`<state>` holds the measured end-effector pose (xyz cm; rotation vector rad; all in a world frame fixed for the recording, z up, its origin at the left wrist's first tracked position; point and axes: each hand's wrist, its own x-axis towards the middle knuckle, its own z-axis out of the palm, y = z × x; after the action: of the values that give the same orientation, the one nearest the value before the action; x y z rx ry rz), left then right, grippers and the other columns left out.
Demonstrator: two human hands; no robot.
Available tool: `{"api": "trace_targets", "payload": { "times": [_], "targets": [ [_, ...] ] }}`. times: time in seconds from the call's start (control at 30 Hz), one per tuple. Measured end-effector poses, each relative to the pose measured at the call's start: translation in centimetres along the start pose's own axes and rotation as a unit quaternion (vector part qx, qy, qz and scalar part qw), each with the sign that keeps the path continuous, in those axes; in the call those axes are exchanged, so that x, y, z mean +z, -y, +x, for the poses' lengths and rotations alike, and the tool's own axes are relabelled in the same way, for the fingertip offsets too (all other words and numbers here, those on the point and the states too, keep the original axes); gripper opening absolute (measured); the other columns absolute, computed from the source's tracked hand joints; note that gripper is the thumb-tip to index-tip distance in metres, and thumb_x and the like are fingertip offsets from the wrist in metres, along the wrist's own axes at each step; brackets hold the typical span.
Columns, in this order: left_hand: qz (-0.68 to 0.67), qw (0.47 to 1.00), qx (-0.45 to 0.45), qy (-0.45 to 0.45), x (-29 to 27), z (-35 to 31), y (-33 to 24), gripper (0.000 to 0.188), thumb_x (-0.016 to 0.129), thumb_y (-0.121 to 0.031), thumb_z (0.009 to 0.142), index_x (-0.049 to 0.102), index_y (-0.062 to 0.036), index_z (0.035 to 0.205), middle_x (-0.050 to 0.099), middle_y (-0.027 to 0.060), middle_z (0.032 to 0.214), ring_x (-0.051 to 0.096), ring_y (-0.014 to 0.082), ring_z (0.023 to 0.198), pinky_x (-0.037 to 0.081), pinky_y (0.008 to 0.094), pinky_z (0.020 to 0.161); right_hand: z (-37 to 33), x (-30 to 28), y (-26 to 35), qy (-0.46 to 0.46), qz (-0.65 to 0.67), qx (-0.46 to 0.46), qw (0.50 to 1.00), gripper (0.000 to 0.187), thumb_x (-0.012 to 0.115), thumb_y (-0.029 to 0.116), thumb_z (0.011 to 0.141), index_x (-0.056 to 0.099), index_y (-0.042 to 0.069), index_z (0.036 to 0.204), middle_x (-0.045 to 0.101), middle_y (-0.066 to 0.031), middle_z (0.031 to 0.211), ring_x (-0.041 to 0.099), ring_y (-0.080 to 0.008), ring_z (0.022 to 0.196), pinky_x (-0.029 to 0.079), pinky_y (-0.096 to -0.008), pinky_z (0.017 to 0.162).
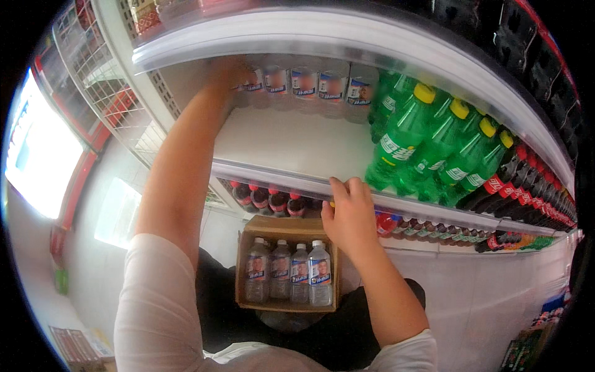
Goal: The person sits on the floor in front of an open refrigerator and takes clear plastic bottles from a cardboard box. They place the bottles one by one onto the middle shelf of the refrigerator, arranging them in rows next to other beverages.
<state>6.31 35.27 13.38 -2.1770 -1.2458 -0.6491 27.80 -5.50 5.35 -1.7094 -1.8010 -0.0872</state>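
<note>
My left arm reaches deep into the shelf. My left hand [230, 73] is at the leftmost of a back row of clear bottles [304, 84] with blue, white and orange labels; its fingers are dim and partly hidden, so its grip cannot be told. My right hand [351, 214] is bent over the shelf's front edge [291, 175], fingers on top and thumb lower down. Between my legs stands an open cardboard box [242, 273]. Several clear water bottles [320, 273] with white caps stand upright in it, their labels like those on the shelf.
Green soda bottles [396, 149] with yellow caps fill the shelf's right part, with dark cola bottles [505, 183] beyond. Small dark bottles [277, 202] line the shelf below. A white upper shelf edge [310, 31] overhangs my left arm. A wire rack [99, 74] stands left.
</note>
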Motion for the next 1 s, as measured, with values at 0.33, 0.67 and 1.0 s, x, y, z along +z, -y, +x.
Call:
{"api": "trace_targets", "payload": {
  "times": [0.33,0.67,1.0],
  "targets": [
    [0.088,0.995,-0.023,0.033,-8.3,-7.0,-1.8,0.065,0.084,-0.026,0.073,0.060,-0.0150,0.132,0.060,0.0178,0.126,0.058,0.0384,0.120,0.054,0.0517,0.099,-0.1,0.1,-0.1,-0.002,-0.006,0.010,1.000,0.043,0.072,0.012,0.079,0.062,0.000,0.120,0.055,-0.0184,0.106,0.056,-0.0375,0.101,0.049,-0.0475,0.088],
    [0.046,0.999,-0.010,0.012,-10.9,-18.9,-4.2,0.059,0.081,-0.020,0.070,0.057,-0.0039,0.121,0.060,0.0142,0.120,0.058,0.0333,0.116,0.053,0.0471,0.089,-0.2,0.5,0.2,-0.009,-0.021,-0.011,1.000,0.046,0.073,0.012,0.080,0.060,0.001,0.123,0.054,-0.0184,0.110,0.054,-0.0382,0.105,0.049,-0.0476,0.089],
    [-0.282,0.944,0.009,-0.169,-14.6,-23.7,-6.3,0.061,0.083,-0.004,0.064,0.059,0.0003,0.121,0.061,0.0203,0.126,0.065,0.0386,0.108,0.056,0.0414,0.088,-0.5,0.5,0.2,-0.011,-0.021,-0.016,1.000,0.050,0.073,0.009,0.080,0.060,-0.001,0.127,0.054,-0.0180,0.109,0.054,-0.0371,0.105,0.049,-0.0459,0.091]
  ]
}}
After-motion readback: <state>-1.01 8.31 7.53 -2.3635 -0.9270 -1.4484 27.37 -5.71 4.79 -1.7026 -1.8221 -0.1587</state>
